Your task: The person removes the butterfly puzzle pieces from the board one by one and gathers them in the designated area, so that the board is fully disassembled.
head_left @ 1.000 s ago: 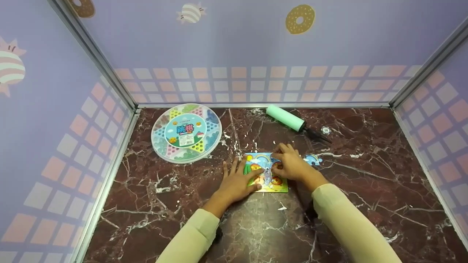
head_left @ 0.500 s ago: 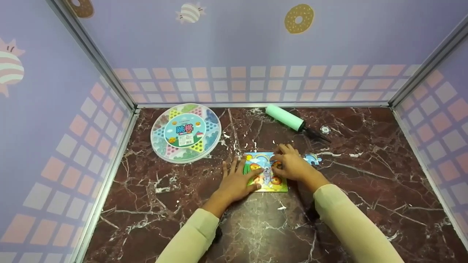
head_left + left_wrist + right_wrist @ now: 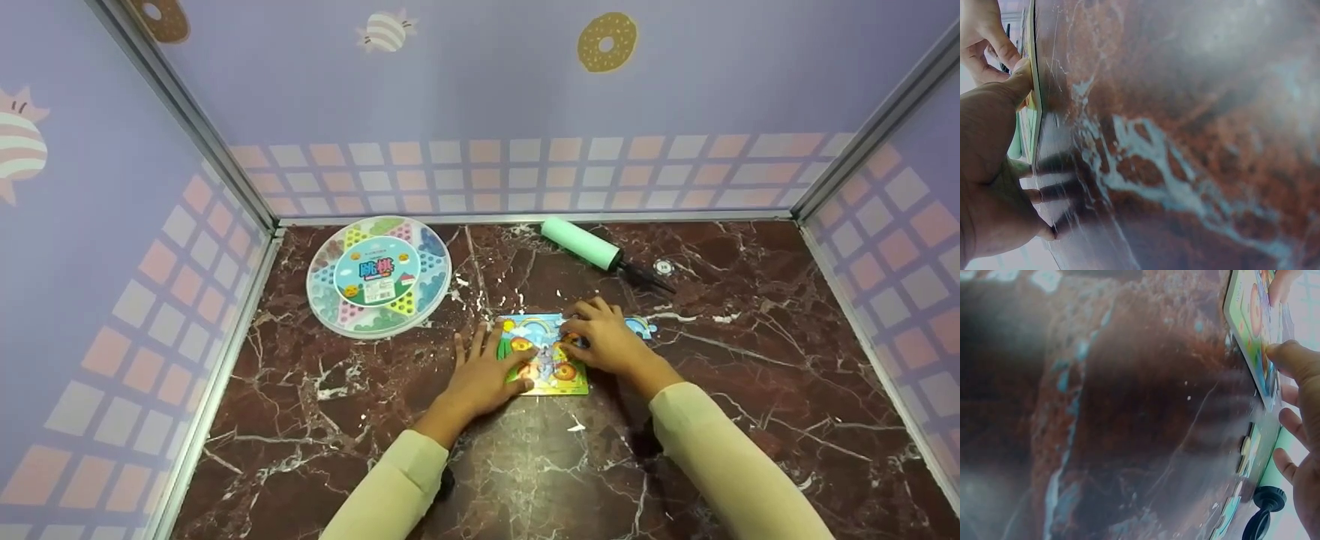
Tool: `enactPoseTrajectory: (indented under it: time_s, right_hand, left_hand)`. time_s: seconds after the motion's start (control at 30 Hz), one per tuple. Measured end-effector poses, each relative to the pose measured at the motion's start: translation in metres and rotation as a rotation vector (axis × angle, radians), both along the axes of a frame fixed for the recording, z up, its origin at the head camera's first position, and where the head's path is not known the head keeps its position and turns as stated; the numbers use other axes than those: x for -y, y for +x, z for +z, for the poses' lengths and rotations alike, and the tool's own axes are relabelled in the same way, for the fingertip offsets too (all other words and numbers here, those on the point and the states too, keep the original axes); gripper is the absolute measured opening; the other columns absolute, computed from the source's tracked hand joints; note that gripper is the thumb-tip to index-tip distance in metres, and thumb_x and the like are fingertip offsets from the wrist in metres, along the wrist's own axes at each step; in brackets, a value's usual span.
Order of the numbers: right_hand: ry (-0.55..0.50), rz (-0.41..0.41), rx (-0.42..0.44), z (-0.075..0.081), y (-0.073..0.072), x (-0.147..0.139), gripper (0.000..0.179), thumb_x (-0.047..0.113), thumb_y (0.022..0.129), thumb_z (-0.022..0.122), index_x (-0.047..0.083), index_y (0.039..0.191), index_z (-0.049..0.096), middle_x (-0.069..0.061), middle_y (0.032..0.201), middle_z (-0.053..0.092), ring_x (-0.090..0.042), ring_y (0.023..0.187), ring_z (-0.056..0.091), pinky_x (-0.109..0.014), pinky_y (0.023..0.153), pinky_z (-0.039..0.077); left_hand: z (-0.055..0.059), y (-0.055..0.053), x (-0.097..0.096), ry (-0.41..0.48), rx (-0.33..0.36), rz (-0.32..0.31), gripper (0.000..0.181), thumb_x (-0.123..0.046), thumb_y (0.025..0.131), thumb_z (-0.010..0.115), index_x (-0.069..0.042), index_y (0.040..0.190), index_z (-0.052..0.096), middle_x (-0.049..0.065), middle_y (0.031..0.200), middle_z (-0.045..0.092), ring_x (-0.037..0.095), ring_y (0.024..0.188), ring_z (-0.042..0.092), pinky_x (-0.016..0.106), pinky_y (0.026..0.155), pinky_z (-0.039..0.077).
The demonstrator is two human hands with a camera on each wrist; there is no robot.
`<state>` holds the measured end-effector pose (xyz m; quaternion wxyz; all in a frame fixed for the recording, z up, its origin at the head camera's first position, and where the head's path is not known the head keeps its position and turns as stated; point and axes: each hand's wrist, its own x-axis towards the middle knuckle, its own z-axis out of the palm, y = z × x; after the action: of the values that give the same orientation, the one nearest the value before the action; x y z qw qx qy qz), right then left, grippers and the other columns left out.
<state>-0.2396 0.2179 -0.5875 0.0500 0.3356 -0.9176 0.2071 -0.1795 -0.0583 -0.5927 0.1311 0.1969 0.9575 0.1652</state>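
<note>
A small jigsaw puzzle board with a butterfly, a rainbow and green grass lies flat on the dark marbled table. My left hand rests on its left side, fingers spread and thumb on the lower part; in the left wrist view that thumb lies over the board's edge. On the upper right part, my right hand touches the picture with thumb and fingertips, covering that corner. Just beyond my right hand lies a loose blue puzzle piece with a rainbow on it. The right wrist view shows two loose pieces beside the board, one a puzzle piece near my fingers.
A round Chinese checkers box lies at the back left. A mint-green hand pump with a black nozzle lies behind the board, and a small round chip is beside it. Purple patterned walls enclose the table.
My right hand has shifted slightly right, uncovering more of the butterfly's right wings and hiding part of the loose piece. The left hand stays in place on the board.
</note>
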Motion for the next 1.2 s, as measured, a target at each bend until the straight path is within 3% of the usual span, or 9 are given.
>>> enactPoseTrajectory:
  time_s: [0.33,0.47,0.77,1.07,1.2]
  right_hand:
    - [-0.037,-0.037,0.004,-0.001,0.003,-0.017,0.026,0.023,0.096,0.088,0.012,0.119,0.082,-0.015,0.134,0.072,-0.04,0.12,0.06,-0.066,0.09,0.05]
    - [-0.063,-0.069,-0.011,-0.002,0.003,-0.029,0.028,0.021,0.096,0.088,0.011,0.121,0.08,-0.014,0.134,0.073,-0.04,0.12,0.061,-0.069,0.091,0.05]
    - [-0.076,-0.146,-0.004,-0.003,0.005,-0.055,0.052,0.02,0.093,0.09,0.01,0.14,0.072,-0.013,0.135,0.075,-0.041,0.121,0.062,-0.077,0.099,0.051]
    - [-0.106,-0.177,0.001,-0.005,0.007,-0.073,0.053,0.018,0.093,0.09,0.008,0.142,0.071,-0.017,0.137,0.074,-0.042,0.118,0.061,-0.071,0.095,0.05]
    - [-0.114,-0.195,0.034,-0.004,0.008,-0.081,0.057,0.018,0.095,0.089,0.008,0.146,0.068,-0.019,0.141,0.072,-0.044,0.122,0.06,-0.077,0.098,0.05]
  left_hand:
    - [0.0,0.001,0.0,0.01,-0.018,-0.006,0.062,-0.066,0.107,0.058,-0.046,0.165,0.05,0.021,0.186,0.01,0.052,0.172,0.006,0.082,0.132,0.002]
    - [0.001,0.001,0.0,0.017,-0.024,-0.009,0.063,-0.066,0.106,0.058,-0.044,0.165,0.051,0.022,0.186,0.011,0.053,0.172,0.007,0.082,0.132,0.002]
    - [0.002,0.001,0.0,0.019,-0.005,0.002,0.062,-0.063,0.107,0.059,-0.046,0.165,0.05,0.02,0.187,0.009,0.051,0.172,0.004,0.082,0.132,0.0]
    - [0.0,0.001,0.0,0.01,-0.017,-0.008,0.064,-0.068,0.106,0.056,-0.045,0.165,0.05,0.021,0.186,0.009,0.052,0.172,0.005,0.082,0.132,0.0]
    - [0.001,0.001,0.0,0.009,-0.013,-0.005,0.064,-0.068,0.106,0.056,-0.045,0.165,0.05,0.021,0.186,0.01,0.052,0.172,0.006,0.082,0.132,0.001]
